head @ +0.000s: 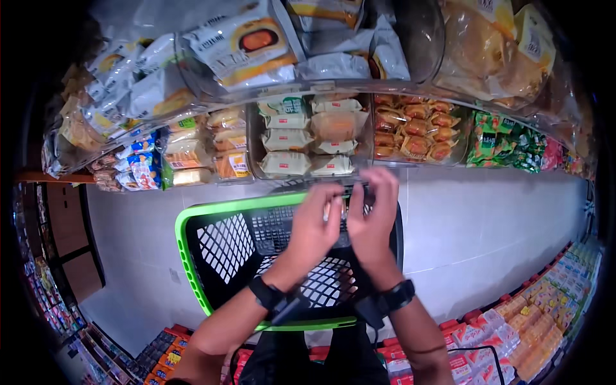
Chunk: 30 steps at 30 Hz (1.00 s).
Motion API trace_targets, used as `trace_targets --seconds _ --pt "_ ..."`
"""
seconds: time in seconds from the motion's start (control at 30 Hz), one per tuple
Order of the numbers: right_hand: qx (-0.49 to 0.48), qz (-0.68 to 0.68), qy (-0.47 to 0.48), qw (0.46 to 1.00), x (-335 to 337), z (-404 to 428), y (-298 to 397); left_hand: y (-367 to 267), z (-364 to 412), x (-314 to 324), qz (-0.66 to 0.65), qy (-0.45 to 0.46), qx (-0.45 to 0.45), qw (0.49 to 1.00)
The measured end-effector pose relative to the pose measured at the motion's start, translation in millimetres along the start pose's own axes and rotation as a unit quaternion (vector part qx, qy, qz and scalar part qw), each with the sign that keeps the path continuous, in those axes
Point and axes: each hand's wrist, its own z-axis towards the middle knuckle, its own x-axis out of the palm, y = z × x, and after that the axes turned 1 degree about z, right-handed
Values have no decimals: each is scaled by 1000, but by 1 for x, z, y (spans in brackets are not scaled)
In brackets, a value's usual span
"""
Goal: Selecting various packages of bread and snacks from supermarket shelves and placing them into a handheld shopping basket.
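Note:
My left hand hovers over the basket's far rim with its fingers curled; motion blur hides whether anything is in them. Beside it, my right hand is raised, thumb apart from the bent fingers, with nothing visible in its grasp. Both wrists wear black bands. Beneath the hands is a black plastic shopping basket with a bright green rim and lattice sides. Just beyond the fingertips, pale wrapped snack packs fill a clear bin. Small golden wrapped cakes sit in the bin to its right.
An upper shelf holds clear bins of white snack bags and large wrapped breads. Green snack packets are at right on the lower row. Pale floor tiles extend beside the basket. Stacked packaged goods stand near my legs.

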Motion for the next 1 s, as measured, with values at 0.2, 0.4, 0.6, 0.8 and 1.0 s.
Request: trace_targets --seconds 0.2,0.4,0.6,0.8,1.0 --pt "-200 -199 94 955 31 109 -18 21 104 -16 248 -63 140 957" --pt "-142 -505 211 825 54 113 -21 42 118 -21 348 87 100 928" --pt "-159 -165 122 966 -13 73 14 4 65 -52 5 17 52 998" --pt "367 236 199 877 -80 -41 70 -37 -45 -73 -376 80 -211 899" --pt "585 364 151 709 -88 -117 81 -50 -122 -49 -529 64 -428 730"
